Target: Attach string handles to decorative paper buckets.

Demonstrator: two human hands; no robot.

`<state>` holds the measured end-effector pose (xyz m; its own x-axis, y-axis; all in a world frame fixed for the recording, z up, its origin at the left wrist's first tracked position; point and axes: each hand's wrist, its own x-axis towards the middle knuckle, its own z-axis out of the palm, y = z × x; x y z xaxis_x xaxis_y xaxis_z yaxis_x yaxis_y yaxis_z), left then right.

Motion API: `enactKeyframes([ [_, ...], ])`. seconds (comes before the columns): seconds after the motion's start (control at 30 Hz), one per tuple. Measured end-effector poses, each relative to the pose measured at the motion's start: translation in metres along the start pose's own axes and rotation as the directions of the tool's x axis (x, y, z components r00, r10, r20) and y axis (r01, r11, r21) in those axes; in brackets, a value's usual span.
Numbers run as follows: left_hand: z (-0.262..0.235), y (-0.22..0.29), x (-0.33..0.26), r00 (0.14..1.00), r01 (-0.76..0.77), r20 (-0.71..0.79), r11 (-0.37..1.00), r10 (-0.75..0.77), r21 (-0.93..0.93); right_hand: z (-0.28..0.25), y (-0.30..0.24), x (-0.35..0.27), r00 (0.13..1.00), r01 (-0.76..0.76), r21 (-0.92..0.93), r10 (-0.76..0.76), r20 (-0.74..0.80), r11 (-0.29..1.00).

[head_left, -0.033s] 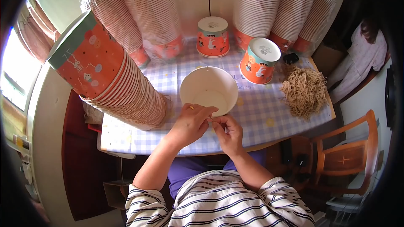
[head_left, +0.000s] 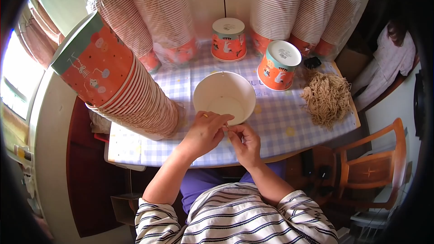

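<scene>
By the open bucket's [head_left: 226, 86] near rim, my left grip [head_left: 204, 132] and right grip [head_left: 246, 144] met, bare worktop [head_left: 281, 115] rightward; bunched fingers hid how closed each was, and on what.

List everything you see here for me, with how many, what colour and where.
Tablecloth: 1, blue-white check, centre
Open paper bucket: 1, white inside, middle of tablecloth
Upside-down paper buckets: 2, orange and green, behind it
Tall bucket stack: 1, orange and green, left end
Plastic-wrapped bucket stacks: 5, whitish and orange, back; two left, three right
String bundle: 1, tan, right end
Small object: 1, black, behind string
Wooden chair: 1, brown, lower right
Window: 1, bright white, far left
Dim edges: unclear
Striped shirt: 1, white and dark, bottom
Left hand: 1, bare, gold ring, bucket's near rim
Right hand: 1, bare, beside left
</scene>
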<state>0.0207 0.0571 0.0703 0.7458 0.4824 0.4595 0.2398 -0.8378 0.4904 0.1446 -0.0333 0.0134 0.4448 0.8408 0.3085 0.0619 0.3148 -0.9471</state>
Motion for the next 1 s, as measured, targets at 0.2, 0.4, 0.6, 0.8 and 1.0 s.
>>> enactKeyframes([
  [0.2,0.002,-0.002,0.0,1.0,-0.002,-0.013,1.0,0.002,0.01,-0.002,0.006,-0.007,0.999,0.044,-0.176,-0.039,0.035,0.983],
  [0.4,0.001,-0.001,0.0,1.0,0.006,0.0,1.0,-0.006,0.002,-0.005,0.012,-0.004,0.999,0.047,-0.331,-0.038,0.032,0.943],
  [0.6,0.0,0.002,0.0,1.0,-0.018,-0.012,1.0,0.018,0.006,-0.003,0.013,-0.003,1.0,-0.002,-0.335,0.002,-0.001,0.942],
  [0.8,0.003,-0.006,-0.001,0.998,-0.055,-0.023,0.998,0.056,0.027,-0.001,0.013,-0.002,1.0,0.013,-0.326,-0.021,-0.021,0.945],
  [1.0,0.008,-0.011,0.0,0.972,-0.204,-0.103,0.977,0.209,0.061,0.001,0.013,-0.001,0.998,0.041,-0.353,-0.054,-0.026,0.935],
])
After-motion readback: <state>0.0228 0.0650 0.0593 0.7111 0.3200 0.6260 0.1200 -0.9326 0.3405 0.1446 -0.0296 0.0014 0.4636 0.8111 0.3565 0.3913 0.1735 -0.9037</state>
